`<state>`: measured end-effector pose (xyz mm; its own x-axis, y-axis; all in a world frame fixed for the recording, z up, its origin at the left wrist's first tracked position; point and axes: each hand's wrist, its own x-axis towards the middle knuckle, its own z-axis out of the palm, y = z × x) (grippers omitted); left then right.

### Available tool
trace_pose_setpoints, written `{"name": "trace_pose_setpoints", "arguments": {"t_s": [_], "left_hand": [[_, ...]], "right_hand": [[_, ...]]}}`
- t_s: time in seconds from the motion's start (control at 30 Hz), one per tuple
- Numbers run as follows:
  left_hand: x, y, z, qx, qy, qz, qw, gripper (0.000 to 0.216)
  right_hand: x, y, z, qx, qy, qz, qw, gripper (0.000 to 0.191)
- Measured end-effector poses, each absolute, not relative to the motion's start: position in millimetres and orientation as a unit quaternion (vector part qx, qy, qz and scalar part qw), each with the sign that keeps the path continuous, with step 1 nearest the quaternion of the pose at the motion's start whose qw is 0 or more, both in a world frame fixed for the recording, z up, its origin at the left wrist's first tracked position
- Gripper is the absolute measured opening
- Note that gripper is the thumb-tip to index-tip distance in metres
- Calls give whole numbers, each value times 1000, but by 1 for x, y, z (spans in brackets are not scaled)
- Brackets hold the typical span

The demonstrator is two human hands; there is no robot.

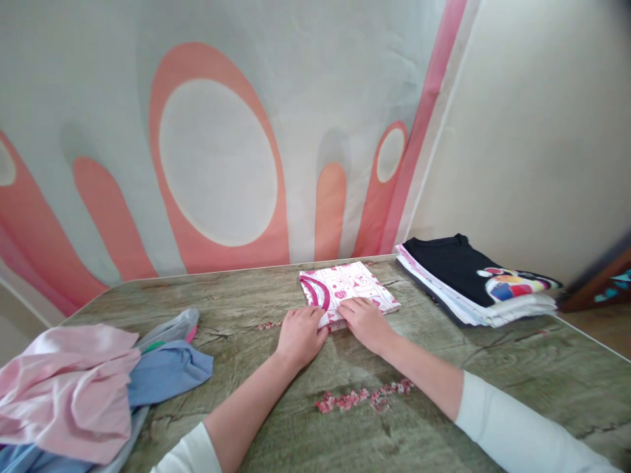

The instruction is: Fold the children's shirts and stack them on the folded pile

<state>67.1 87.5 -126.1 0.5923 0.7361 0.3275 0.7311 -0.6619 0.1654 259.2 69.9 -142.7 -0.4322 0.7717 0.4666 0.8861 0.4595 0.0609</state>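
The folded stack [517, 310] serves as the landmark. The printed garment [359, 282], white with pink figures, lies folded on the bench [345, 447], just to the left of the folded stack. The left hand [302, 335] rests on its near left corner, and the right hand [365, 322] lies over its near edge. The two hands are close together but apart; whether the fingers pinch the cloth or only press it cannot be told.

The step seems to be evening out the fold. It is best done with light, level pressure, the left hand steadying the corner while the right smooths outward toward the folded stack. Lining up the layers along the near edge should keep the shape square; dragging hard could skew the curved pink trim.

Counted, there are two hands, one printed garment and one folded stack, topped by one black garment [438, 266]; the layers below are several, too tightly pressed to number. Farther left of the folded stack and nearer the person sits one loose pile [93, 407], with at least three pieces: pink, blue [170, 371] and grey [170, 327].
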Motion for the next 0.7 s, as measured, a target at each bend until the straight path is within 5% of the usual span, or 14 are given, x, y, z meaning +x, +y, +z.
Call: {"name": "trace_pose_setpoints", "arguments": {"t_s": [0.7], "left_hand": [[87,108,-143,901,412,116,71,63]], "right_hand": [[388,75,-174,-725,-648,-80,218,23]]}}
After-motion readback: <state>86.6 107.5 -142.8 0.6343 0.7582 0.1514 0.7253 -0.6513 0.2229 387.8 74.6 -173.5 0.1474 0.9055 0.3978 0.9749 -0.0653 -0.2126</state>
